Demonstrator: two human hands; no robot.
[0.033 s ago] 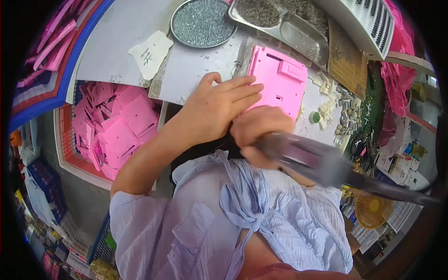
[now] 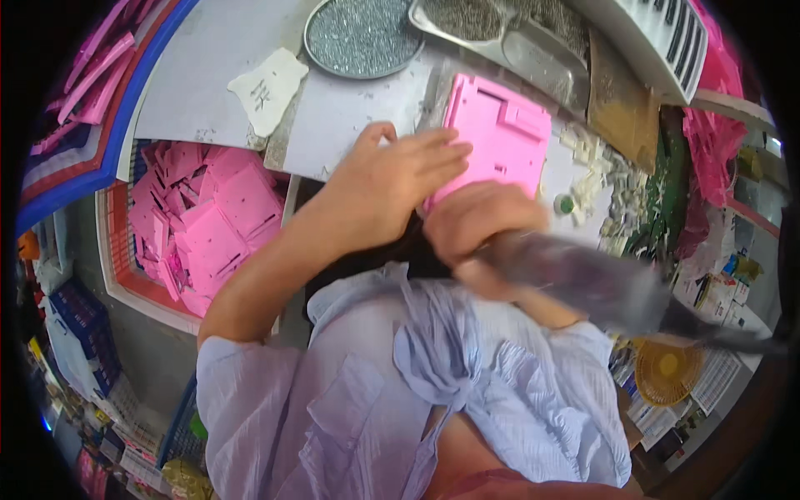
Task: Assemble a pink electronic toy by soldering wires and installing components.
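A pink plastic panel (image 2: 497, 137) with slots and a raised block lies tilted at the table's front edge. My left hand (image 2: 392, 171) rests along its left side, fingers stretched out over the rim. In front of the panel's near end, my right hand (image 2: 483, 225) is wrapped round a dark grey electric screwdriver (image 2: 587, 275), smeared by motion. Its body points back to the right and a black cord (image 2: 733, 337) trails from its rear. The tool's tip is hidden behind my right hand.
A round dish of small screws (image 2: 364, 37) and a metal tray (image 2: 533, 58) stand at the back. Small white and metal parts (image 2: 596, 179) lie right of the panel. At left a crate (image 2: 117, 267) holds pink panels (image 2: 217, 221). A torn white card (image 2: 268, 90) lies on the table.
My right hand and the electric screwdriver have shifted slightly right, and the hand slightly away from me. The panel's far edge sits a little farther up. My left hand is nearly unchanged.
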